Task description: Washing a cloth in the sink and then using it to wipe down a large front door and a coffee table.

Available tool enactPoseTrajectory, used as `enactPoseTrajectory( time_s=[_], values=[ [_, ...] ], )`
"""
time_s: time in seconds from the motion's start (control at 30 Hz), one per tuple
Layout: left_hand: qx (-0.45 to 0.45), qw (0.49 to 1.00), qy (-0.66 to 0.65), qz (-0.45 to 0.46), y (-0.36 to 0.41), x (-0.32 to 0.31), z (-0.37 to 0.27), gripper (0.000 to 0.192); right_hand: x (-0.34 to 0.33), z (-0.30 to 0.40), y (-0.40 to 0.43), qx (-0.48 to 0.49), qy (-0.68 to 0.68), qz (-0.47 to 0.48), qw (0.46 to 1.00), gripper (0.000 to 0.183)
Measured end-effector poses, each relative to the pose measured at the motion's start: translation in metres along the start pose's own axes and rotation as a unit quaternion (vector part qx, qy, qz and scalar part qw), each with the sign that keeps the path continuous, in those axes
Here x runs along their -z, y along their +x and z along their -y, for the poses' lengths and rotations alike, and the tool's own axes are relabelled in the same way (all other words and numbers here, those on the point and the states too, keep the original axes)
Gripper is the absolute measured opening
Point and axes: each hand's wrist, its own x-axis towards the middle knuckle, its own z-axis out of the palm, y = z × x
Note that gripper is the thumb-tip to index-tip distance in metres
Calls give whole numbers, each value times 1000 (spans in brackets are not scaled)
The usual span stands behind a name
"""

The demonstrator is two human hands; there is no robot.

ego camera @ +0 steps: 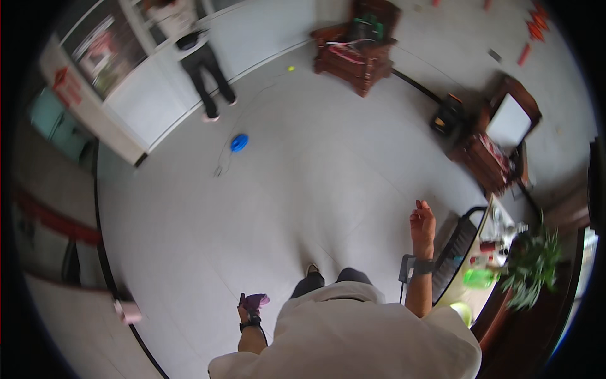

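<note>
My left hand (245, 310) is low at the left of my body, closed around a crumpled purple cloth (257, 301). A dark band circles that wrist. My right hand (423, 223) is held out to the right above the floor, its fingers loosely curled and nothing visible in it. It also has a dark wrist band (423, 266). Nearest to the right hand is a black padded bench or chair (457, 251) beside a table (466, 279). On the table lie a bright green container (478, 278) and several small items, partly blurred.
A blue coiled object (239, 142) with a thin cord lies on the grey floor (303, 170), and a small yellow-green ball (291, 68) farther off. Another person (203, 61) stands at the windowed partition. Two carved wooden armchairs (362, 71) line the wall. A leafy plant (532, 265) stands right.
</note>
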Motion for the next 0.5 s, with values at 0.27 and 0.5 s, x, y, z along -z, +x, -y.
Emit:
enactPoseTrajectory(
  time_s=[0.27, 0.5],
  values=[
    [-46, 990, 73, 114, 135, -120, -77, 38, 25, 13, -18, 118, 51, -130, 983, 20],
    [-27, 990, 63, 120, 217, -242, -62, 35, 44, 32, 26, 185, 56, -141, 971, 19]
  ],
)
